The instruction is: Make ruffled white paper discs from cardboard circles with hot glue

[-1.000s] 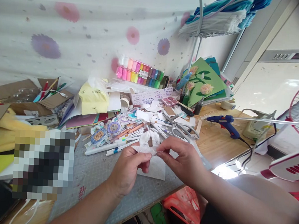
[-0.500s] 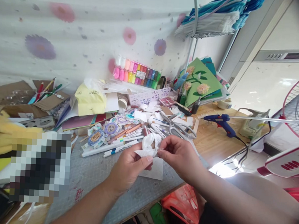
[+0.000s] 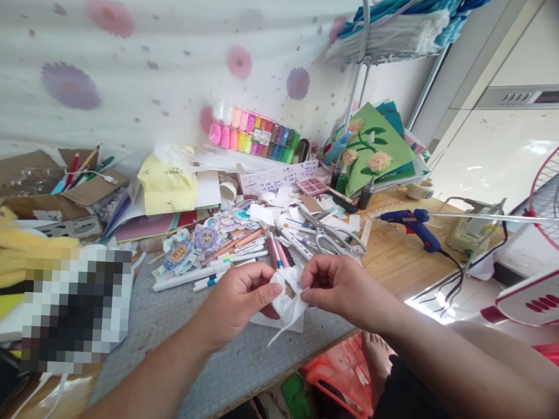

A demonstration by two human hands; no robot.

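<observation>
Here, crinkled papery ring [image 3: 291, 305] — thin-tailed — between left hand [image 3: 240, 299] and right hand [image 3: 337, 287].

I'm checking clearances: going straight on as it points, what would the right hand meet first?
The right hand would first meet the white papery piece it already touches, then probably the left hand; depth is unclear.

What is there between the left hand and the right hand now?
In the head view, a crumpled white piece with an opening in it fills the stretch between the left hand and the right hand; both hands hold it.
</observation>
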